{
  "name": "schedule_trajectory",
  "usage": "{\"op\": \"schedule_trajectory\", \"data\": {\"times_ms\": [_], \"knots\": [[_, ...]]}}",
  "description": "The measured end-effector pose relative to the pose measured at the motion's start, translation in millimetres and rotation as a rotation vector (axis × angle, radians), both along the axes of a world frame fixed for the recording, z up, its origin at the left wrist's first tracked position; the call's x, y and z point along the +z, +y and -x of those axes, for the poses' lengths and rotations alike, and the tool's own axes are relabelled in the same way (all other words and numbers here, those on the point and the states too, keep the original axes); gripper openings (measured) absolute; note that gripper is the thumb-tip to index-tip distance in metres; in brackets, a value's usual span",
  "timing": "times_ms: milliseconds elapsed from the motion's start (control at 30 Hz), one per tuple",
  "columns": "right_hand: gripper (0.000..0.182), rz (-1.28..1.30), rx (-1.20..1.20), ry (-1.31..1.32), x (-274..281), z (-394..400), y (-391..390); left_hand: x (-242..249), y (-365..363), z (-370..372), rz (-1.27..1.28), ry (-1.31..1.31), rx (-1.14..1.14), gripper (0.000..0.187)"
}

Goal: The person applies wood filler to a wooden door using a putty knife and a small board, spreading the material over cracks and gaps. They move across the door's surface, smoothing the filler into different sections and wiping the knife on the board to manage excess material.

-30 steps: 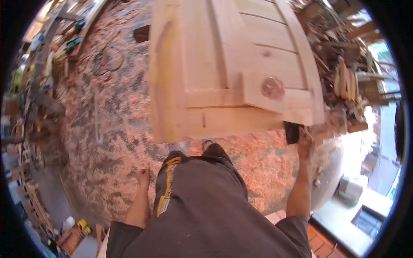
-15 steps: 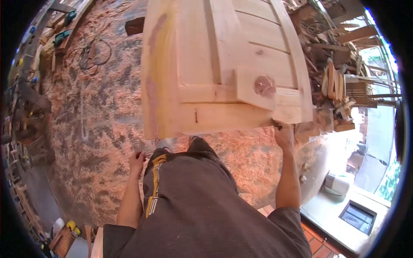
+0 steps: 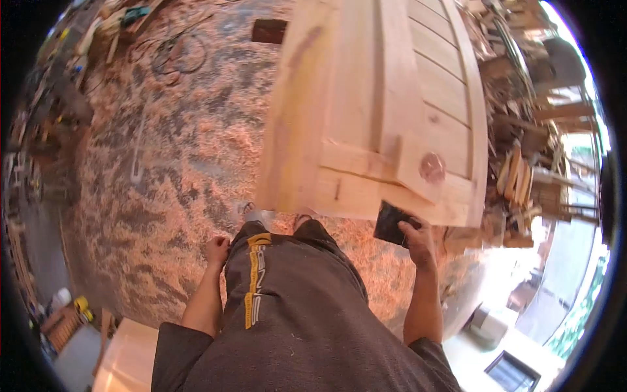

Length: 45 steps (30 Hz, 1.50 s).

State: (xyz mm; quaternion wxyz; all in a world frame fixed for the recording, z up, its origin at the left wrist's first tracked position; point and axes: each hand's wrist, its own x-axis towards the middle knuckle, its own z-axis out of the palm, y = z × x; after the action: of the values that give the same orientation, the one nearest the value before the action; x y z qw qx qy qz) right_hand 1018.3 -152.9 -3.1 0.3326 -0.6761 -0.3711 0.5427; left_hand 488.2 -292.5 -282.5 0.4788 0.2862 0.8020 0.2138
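My right hand (image 3: 421,242) grips a black, flat, square sheet that looks like sandpaper (image 3: 390,224), thumb on top. It is at the near end of a pale wooden panelled door (image 3: 353,189), whose corner lies just beyond my fingers. On the door rests a small wooden board (image 3: 413,171), and a round pinkish-brown disc (image 3: 432,168) shows at its right side. My left hand (image 3: 217,250) hangs beside my thigh, fingers curled in, with nothing visible in it.
Wood shavings cover the floor (image 3: 189,150). A dark block (image 3: 269,31) lies left of the door, and a cable (image 3: 179,55) coils farther left. Stacked wood scraps (image 3: 516,173) stand along the right. A pale wooden piece (image 3: 127,356) sits at lower left.
The door has shifted right in view as my head turned. My right hand has come out from the door's corner, and the black sheet now shows in it. My left hand stays low.
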Motion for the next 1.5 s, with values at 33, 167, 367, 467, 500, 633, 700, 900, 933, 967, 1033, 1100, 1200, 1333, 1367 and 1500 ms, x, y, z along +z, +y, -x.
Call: {"op": "schedule_trajectory", "data": {"times_ms": [33,167,367,467,500,633,700,900,933,967,1033,1100,1200,1333,1367,1500], "knots": [[0.042,-0.029,-0.104,0.219,4,14,13,0,4,0,-0.035,0.035,-0.013,0.025],[0.046,0.034,-0.078,0.573,23,75,61,34,51,-11,-0.113,-0.004,-0.002,0.026],[0.033,-0.083,0.785,0.013,33,159,152,79,74,-37,-0.112,-0.174,0.181,0.027],[0.037,-0.648,1.242,-0.429,37,192,197,71,48,-55,-0.084,-0.130,0.394,0.027],[0.038,-0.821,1.363,-0.498,30,199,209,63,30,-63,-0.070,-0.104,0.477,0.028],[0.040,-1.173,1.583,-0.578,-7,204,234,8,-76,-94,0.115,0.083,0.500,0.028],[0.040,-1.254,1.606,-0.598,-16,203,236,-5,-125,-106,0.194,0.104,0.519,0.028],[0.043,-1.275,1.443,-0.717,-42,198,217,23,-142,-122,0.232,-0.015,0.623,0.030],[0.044,-1.271,1.427,-0.719,-47,199,214,22,-136,-120,0.185,-0.016,0.626,0.030],[0.044,-1.266,1.411,-0.722,-50,199,212,20,-131,-118,0.139,-0.017,0.629,0.030],[0.044,-1.227,1.419,-0.731,-52,197,209,23,-105,-109,0.142,0.008,0.591,0.028],[0.045,-1.188,1.446,-0.718,-56,194,208,29,-77,-101,0.071,-0.030,0.599,0.027],[0.047,-1.132,1.504,-0.687,-57,188,212,43,-43,-90,-0.071,-0.108,0.613,0.027],[0.046,-1.021,1.579,-0.709,-38,191,211,53,-27,-79,-0.068,-0.083,0.593,0.027],[0.046,-0.979,1.598,-0.716,-34,192,211,50,-26,-77,-0.072,-0.093,0.615,0.026],[0.045,-0.689,1.732,-0.829,-2,207,208,29,-50,-68,-0.043,-0.036,0.579,0.027]]}}
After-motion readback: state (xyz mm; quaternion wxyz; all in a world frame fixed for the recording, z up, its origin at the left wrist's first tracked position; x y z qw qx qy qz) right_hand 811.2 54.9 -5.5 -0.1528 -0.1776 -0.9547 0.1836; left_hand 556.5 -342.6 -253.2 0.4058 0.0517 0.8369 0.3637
